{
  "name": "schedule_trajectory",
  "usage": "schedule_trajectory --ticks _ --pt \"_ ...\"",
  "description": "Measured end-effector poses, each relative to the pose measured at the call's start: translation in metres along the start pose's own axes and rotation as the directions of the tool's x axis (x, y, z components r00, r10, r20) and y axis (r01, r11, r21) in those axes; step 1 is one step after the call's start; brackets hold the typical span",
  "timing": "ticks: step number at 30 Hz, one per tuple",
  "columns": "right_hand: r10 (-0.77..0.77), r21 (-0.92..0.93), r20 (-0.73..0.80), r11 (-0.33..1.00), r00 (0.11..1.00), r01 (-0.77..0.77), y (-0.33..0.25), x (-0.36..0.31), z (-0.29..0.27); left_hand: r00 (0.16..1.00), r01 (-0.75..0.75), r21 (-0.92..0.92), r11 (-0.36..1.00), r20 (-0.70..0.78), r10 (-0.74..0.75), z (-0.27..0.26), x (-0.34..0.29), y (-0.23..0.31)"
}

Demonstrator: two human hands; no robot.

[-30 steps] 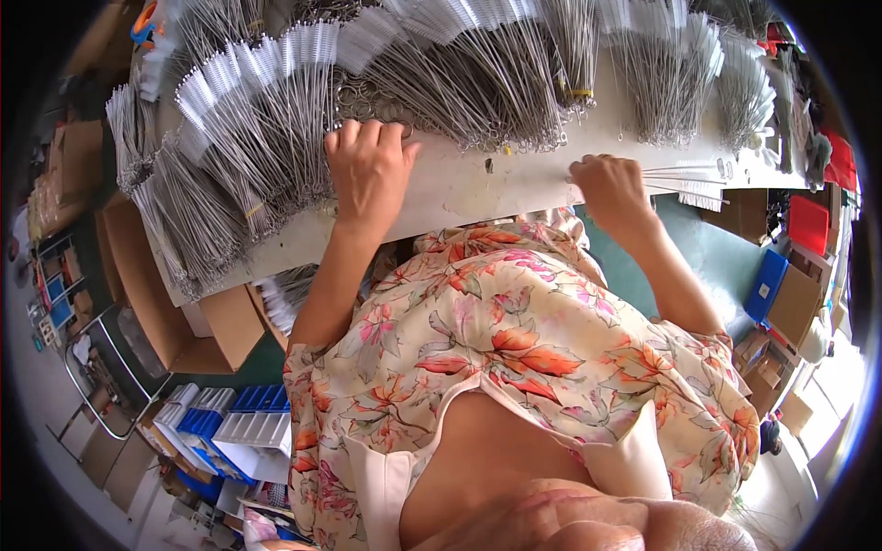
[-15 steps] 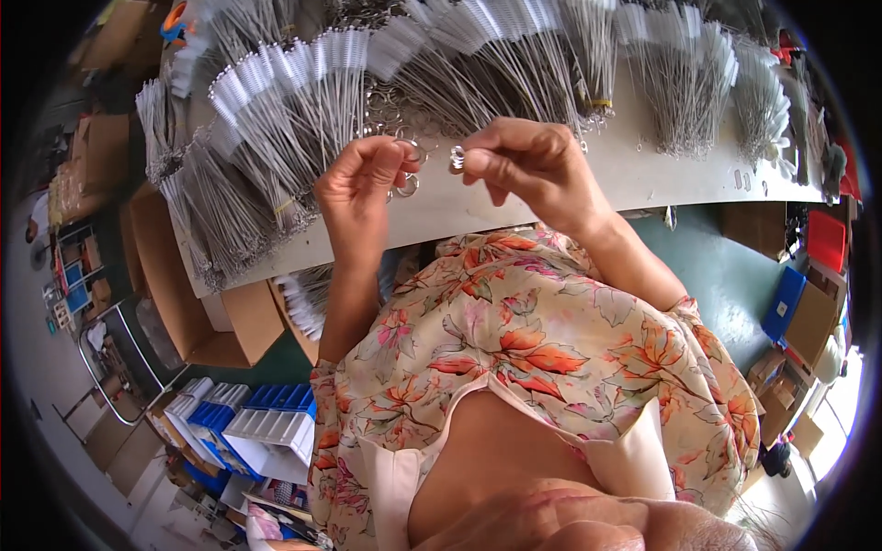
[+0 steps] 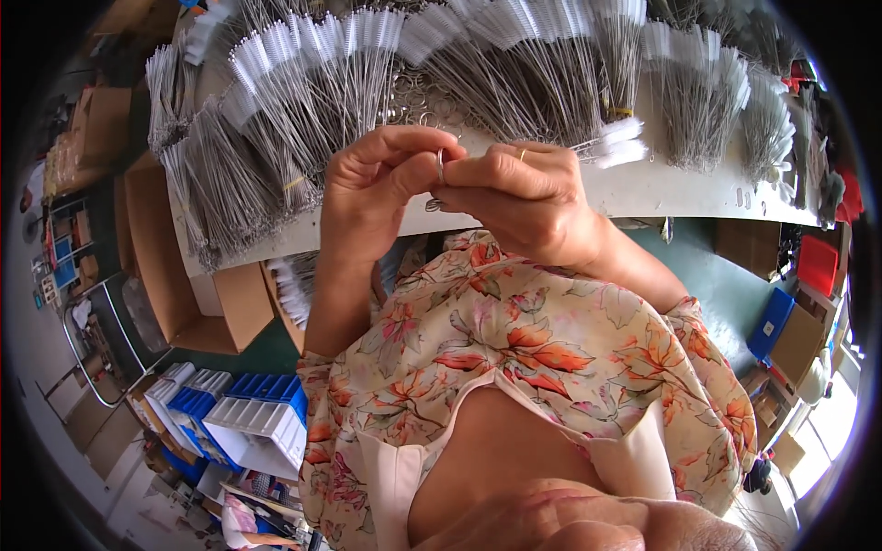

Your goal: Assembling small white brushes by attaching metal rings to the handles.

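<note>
1. Left hand (image 3: pixel 366 188): thumb and forefinger are together, clamped on a thin, round, silver metal ring (image 3: pixel 440 166). Hold the ring on edge, and pinch close to the working point so that it cannot twist.

2. Right hand (image 3: pixel 537 197): thumb and fingers are together, curled around slim silver wire brushes with white bristle heads (image 3: pixel 617 143). The fingertips meet the ring opposite the left pinch; whether they also grip it cannot be told.

3. Small silver wire loops (image 3: pixel 435 205) show below the right fingertips. Keep these loops aligned and facing the ring; a fanned set would probably snag.

4. Work above the pale, smooth tabletop (image 3: pixel 634 191), near its front edge, so that a dropped ring is likely to land there. Leave the bristle heads pointing right, free of the palm, to avoid crushing them.

5. Beyond the hands, keep the loose pile of silver metal rings (image 3: pixel 409 99) apart from the upright-fanned bundles of white-tipped wire brushes (image 3: pixel 308 78), since stray stems could tangle.
</note>
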State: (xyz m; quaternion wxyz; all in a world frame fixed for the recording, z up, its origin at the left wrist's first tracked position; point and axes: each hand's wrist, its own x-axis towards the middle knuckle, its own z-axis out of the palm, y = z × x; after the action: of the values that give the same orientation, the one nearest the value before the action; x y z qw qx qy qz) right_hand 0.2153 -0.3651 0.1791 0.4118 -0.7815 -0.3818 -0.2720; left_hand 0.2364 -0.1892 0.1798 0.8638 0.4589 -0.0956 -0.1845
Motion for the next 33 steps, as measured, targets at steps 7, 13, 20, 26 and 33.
schedule_trajectory --ticks 7,13,20,26,33 --pt "-0.064 -0.066 0.136 0.995 0.989 0.073 0.002 0.009 -0.008 0.980 0.061 0.264 0.963 0.169 -0.109 -0.005 0.003 0.032" --pt "0.063 0.115 0.154 0.990 0.986 -0.081 0.003 0.018 -0.009 0.963 -0.264 0.779 0.568 0.180 0.200 0.010 -0.005 0.037" --pt "0.687 0.720 0.398 0.177 0.608 -0.671 -0.005 0.032 -0.019 0.724 -0.573 0.776 0.264 0.328 0.607 0.007 0.004 0.019" --pt "0.685 0.700 0.431 0.157 0.588 -0.696 0.000 0.034 -0.013 0.779 -0.527 0.779 0.339 0.284 0.559 0.007 0.007 0.017" --pt "0.646 0.623 0.469 0.241 0.602 -0.744 0.009 0.033 -0.016 0.906 -0.413 0.672 0.615 0.233 0.353 -0.002 0.007 0.026"
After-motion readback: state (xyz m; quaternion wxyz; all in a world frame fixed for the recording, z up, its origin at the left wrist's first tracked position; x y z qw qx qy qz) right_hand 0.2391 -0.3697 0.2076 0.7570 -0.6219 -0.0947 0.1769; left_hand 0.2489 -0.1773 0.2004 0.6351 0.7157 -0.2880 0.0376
